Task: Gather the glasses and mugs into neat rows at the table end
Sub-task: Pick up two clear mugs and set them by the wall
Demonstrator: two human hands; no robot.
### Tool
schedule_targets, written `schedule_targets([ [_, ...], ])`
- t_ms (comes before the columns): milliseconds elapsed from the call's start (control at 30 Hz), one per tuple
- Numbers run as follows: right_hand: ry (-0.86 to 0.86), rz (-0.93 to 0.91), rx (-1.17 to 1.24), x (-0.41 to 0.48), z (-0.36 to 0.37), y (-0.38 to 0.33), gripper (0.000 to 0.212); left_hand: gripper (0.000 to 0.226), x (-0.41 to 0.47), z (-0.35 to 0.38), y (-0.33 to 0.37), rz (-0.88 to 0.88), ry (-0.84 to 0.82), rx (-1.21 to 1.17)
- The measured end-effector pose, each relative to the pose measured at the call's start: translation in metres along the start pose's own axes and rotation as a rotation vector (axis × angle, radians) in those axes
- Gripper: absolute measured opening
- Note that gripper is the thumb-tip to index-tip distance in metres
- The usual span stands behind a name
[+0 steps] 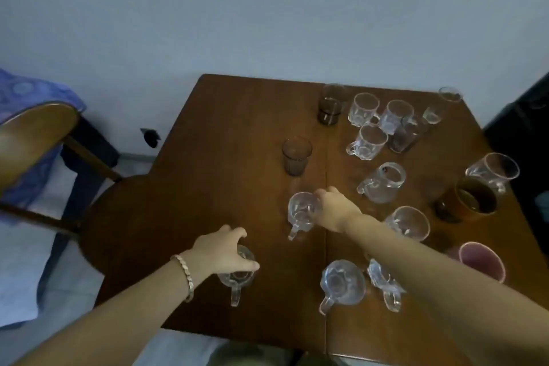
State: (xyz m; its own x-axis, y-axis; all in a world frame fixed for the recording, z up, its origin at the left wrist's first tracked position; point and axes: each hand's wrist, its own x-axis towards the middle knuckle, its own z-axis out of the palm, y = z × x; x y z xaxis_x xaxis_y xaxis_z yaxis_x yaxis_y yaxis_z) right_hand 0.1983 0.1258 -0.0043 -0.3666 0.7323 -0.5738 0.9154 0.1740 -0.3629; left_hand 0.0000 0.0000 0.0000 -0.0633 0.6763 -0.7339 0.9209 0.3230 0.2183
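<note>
Clearly both hands are working at once, which suits a job with this many pieces: the left hand (221, 252) is curled down over the rim of a clear mug (237, 275) near the tabletop's near left edge, fingers wrapped round the top so the handle is free and points back toward the person. The right hand (335, 209) grasps a second clear mug (301, 212) by its rim toward the middle of the tabletop (225, 128), its handle also trailing toward the near edge. A top grip probably lets each mug be lifted or slid without knocking its neighbours. Most clear mugs and dark tumblers cluster loosely toward the far right corner, likely the gathering end, though no tidy rows show yet. A lone dark tumbler (296, 155) stands apart near the centre; a pink cup (482, 260) sits by the right edge.
</note>
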Motion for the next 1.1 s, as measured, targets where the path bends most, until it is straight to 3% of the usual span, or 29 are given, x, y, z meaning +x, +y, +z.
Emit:
schedule_targets([
  [100, 0.058, 0.029, -0.063, 0.005, 0.02, -0.011, 0.083, 0.09, 0.005, 0.013, -0.013, 0.063, -0.061, 0.13],
  [233, 0.093, 0.191, -0.022, 0.018, 0.045, -0.028, 0.111, 0.087, 0.015, 0.023, -0.026, 0.146, 0.04, 0.191],
  [367, 0.234, 0.329, 0.102, 0.032, 0.059, -0.035, 0.092, 0.088, 0.022, 0.013, -0.05, 0.134, 0.133, 0.092],
  [567, 0.239, 0.29, 0.133, 0.036, 0.04, -0.057, 0.078, 0.092, 0.044, -0.065, -0.107, 0.144, 0.322, -0.108],
  [667, 0.258, 0.188, 0.194, 0.049, 0.012, -0.086, 0.08, 0.096, 0.069, -0.127, -0.127, 0.144, 0.406, -0.087],
  [833, 0.351, 0.051, 0.227, 0.095, -0.047, -0.138, 0.084, 0.082, 0.135, -0.234, -0.149, 0.126, 0.549, 0.038],
  [1100, 0.412, 0.043, 0.287, 0.22, -0.099, -0.181, 0.098, 0.083, 0.267, -0.344, -0.163, 0.105, 0.586, -0.115],
])
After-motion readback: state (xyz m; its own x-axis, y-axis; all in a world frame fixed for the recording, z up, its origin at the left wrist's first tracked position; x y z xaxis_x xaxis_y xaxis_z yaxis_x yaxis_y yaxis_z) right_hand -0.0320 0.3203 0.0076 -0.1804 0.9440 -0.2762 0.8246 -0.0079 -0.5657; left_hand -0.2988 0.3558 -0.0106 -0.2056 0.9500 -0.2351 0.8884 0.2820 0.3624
